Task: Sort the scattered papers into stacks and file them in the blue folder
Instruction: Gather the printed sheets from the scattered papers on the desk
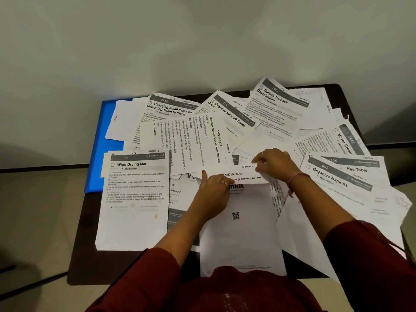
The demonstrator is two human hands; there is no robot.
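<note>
Nearest the desk's front edge [74,266], a white sheet with a QR code [243,233] lies under the left hand [213,197], fingers flat, pressing, gripping nothing. Right hand [274,164] pinches the edge of the white "TASK ID 3649" page [245,176]. Judged step: early sorting, no stacks formed yet. Next move likely needs lifting that page clear without dragging its neighbours. Far left, the blue plastic folder [96,167] lies mostly buried under scattered printed papers [171,129].

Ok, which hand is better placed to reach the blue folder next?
Left. The left hand lies nearer the blue folder at the table's left edge; the right hand would have to cross over.
</note>
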